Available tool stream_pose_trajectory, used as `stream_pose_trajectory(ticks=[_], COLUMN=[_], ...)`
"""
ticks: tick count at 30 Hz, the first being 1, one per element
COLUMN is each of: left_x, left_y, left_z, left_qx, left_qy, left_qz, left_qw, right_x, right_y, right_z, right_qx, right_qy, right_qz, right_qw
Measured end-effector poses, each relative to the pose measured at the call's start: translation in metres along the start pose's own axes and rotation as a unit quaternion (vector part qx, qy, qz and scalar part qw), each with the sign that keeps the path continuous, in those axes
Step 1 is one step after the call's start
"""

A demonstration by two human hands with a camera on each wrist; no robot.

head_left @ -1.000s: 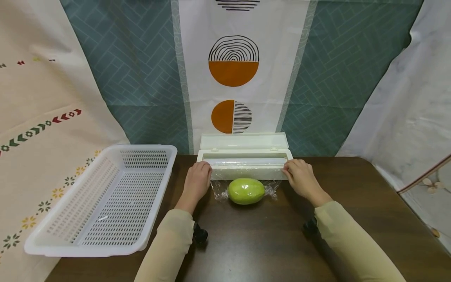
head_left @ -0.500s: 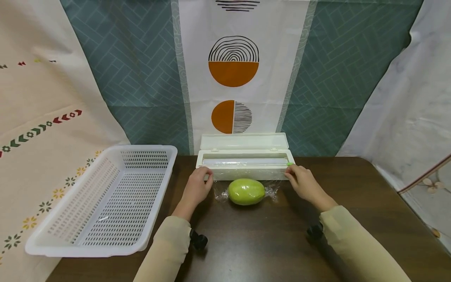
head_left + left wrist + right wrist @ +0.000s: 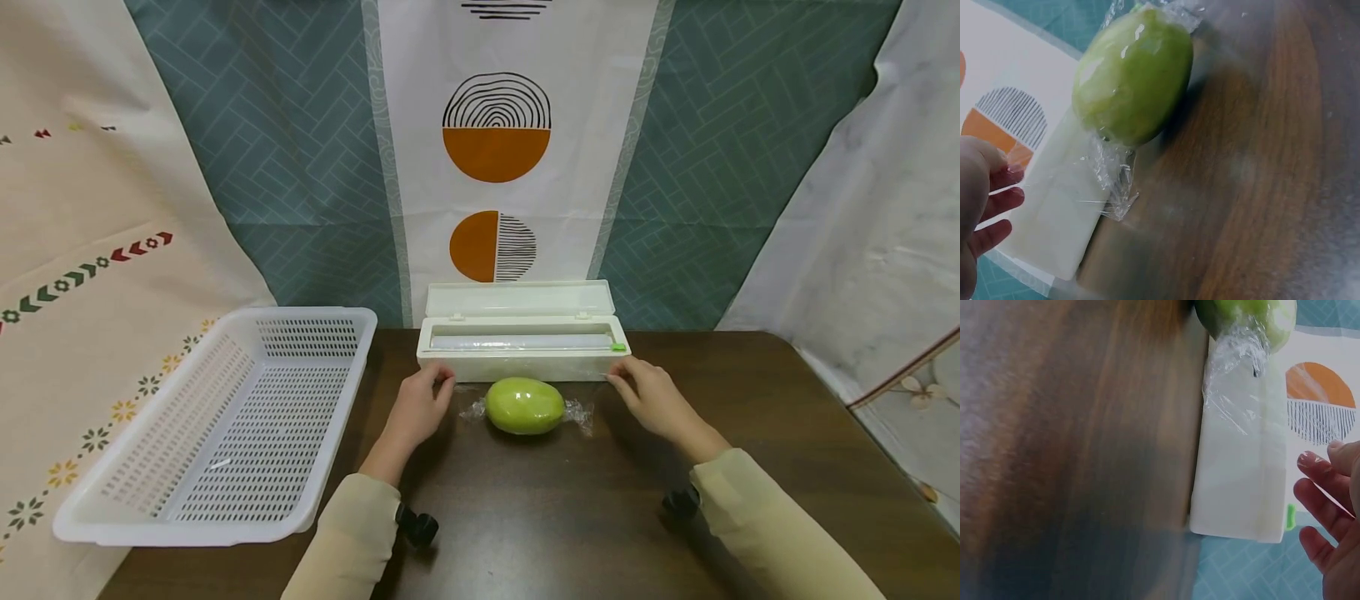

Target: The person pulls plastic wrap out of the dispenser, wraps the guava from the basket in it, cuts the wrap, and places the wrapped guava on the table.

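Note:
A white cling film dispenser (image 3: 522, 367) stands at the back of the table, lid (image 3: 521, 298) raised, a clear roll (image 3: 521, 342) inside. A small green slider (image 3: 618, 347) sits at its right end. Just in front lies a smooth green oval fruit (image 3: 525, 406), wrapped in film with twisted ends (image 3: 1235, 369). At the dispenser's left front corner, my left hand (image 3: 415, 406) pinches the cling film (image 3: 1017, 159) between thumb and fingertips. My right hand (image 3: 660, 404) pinches the film at the right front corner, thumb and index together. The film is thin and barely visible.
A white perforated plastic basket (image 3: 300, 521) stands on the left side of the brown wooden table (image 3: 540, 517), with a small white strip in it. Patterned cloths (image 3: 315, 167) hang behind and on both sides. A black wrist camera (image 3: 417, 527) is strapped at the left cuff.
Both hands have drawn back from the dispenser's top front edge, lower and nearer the person. The green slider at its right end has come into view. The wrapped fruit has stayed put.

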State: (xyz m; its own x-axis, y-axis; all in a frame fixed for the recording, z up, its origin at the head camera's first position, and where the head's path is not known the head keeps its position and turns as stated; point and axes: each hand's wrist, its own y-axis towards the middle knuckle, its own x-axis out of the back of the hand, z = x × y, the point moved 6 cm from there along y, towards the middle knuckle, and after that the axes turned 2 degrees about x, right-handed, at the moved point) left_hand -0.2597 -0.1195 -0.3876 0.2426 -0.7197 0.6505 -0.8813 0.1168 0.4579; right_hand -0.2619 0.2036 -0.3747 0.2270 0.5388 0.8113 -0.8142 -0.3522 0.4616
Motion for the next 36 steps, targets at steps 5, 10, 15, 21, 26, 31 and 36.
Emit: stream_pose_trajectory(ticks=[5,10,15,21,26,31,36], left_x=[-0.008,-0.014,-0.01,-0.005,-0.002,0.0,-0.001], left_y=[-0.002,0.0,-0.001,-0.01,-0.023,-0.036,-0.045], left_z=[-0.002,-0.003,-0.007,-0.002,0.002,0.001,0.001], left_qx=[0.014,0.0,-0.05,-0.04,-0.009,-0.007,-0.016], left_qy=[-0.011,0.027,0.058,0.078,0.075,0.078,0.09], left_qz=[0.044,0.066,0.043,0.038,0.06,0.09,0.108], left_qw=[0.9989,0.9974,0.9961,0.9954,0.9954,0.9928,0.9899], right_x=[0.0,-0.002,-0.004,-0.008,-0.009,-0.01,-0.013], right_y=[-0.004,-0.006,-0.009,-0.018,-0.028,-0.037,-0.043], right_z=[0.001,0.0,0.0,0.002,0.004,0.008,0.012], right_qx=[0.003,-0.002,-0.003,0.008,0.025,0.049,0.079], right_qy=[0.008,0.012,0.005,-0.001,-0.006,-0.01,-0.019], right_qz=[-0.002,-0.001,0.017,0.026,0.03,0.038,0.046], right_qw=[1.0,0.9999,0.9998,0.9996,0.9992,0.998,0.9956])
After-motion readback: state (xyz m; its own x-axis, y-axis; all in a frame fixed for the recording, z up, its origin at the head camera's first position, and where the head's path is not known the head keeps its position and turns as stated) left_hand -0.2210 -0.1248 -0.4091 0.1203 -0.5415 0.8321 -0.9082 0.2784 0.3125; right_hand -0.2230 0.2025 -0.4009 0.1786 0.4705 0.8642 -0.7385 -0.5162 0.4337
